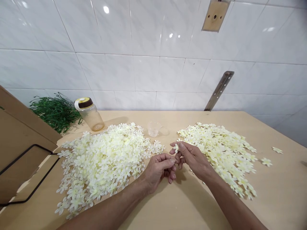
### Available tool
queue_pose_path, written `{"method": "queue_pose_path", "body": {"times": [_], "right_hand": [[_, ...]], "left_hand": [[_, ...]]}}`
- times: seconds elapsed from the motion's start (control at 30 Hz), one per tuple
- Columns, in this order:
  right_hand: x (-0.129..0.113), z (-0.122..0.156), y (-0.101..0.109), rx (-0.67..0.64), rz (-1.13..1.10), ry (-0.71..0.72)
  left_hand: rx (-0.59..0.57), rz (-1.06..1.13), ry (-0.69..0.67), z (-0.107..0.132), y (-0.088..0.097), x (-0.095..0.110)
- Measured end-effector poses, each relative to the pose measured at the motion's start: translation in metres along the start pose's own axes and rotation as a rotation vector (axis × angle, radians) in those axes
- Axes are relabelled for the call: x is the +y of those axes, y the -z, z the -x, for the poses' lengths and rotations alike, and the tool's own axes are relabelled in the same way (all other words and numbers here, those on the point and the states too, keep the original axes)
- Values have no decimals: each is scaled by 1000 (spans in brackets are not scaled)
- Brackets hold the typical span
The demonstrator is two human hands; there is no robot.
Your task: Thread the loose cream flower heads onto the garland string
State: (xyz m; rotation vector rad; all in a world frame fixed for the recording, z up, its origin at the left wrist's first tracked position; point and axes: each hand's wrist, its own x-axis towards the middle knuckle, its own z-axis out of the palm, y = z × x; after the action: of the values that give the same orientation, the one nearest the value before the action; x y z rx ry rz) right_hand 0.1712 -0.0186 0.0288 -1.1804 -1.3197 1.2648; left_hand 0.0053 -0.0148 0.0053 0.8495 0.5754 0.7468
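My right hand (189, 156) pinches a small cream artificial flower (176, 148) between thumb and fingertips. Just left of it, my left hand (163, 167) is closed in a pinch, its fingertips meeting the right fingers; whatever it grips is too small to make out. A large heap of pale yellow-white flowers (103, 156) lies to the left of my hands. On the right, a flatter spread of similar flowers (223, 150) reaches behind my right wrist. Beyond my hands stands a small clear cup (153, 129).
A clear bottle (92, 116) with a brown and yellow lid stands back left, beside a bunch of green stems (56, 111). A cardboard box (19, 137) and a black metal frame (31, 201) edge the left side. A metal bracket (219, 91) leans at the tiled wall.
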Motion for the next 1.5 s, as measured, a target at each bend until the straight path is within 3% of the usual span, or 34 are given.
{"method": "queue_pose_path", "body": {"times": [0.23,0.47,0.67,0.83,1.0,1.17,1.3,1.5], "right_hand": [[5,-2,7,69,7,-31],[3,-1,3,-58,-64,-95],[1,3,2,-7,105,-99],[5,1,-2,-6,114,-86],[8,1,-4,-42,127,-6],[9,3,-3,21,446,143],[11,2,0,57,623,265],[7,3,-2,7,733,312]], "left_hand": [[223,-6,-95,-2,0,3],[315,-38,-152,-3,0,3],[264,-100,-144,-3,1,-1],[206,-153,-125,-3,2,-4],[249,-146,-133,-6,3,-1],[354,-170,-160,-9,4,-2],[325,-168,-179,-9,6,-5],[302,-135,-153,-7,5,-4]]}}
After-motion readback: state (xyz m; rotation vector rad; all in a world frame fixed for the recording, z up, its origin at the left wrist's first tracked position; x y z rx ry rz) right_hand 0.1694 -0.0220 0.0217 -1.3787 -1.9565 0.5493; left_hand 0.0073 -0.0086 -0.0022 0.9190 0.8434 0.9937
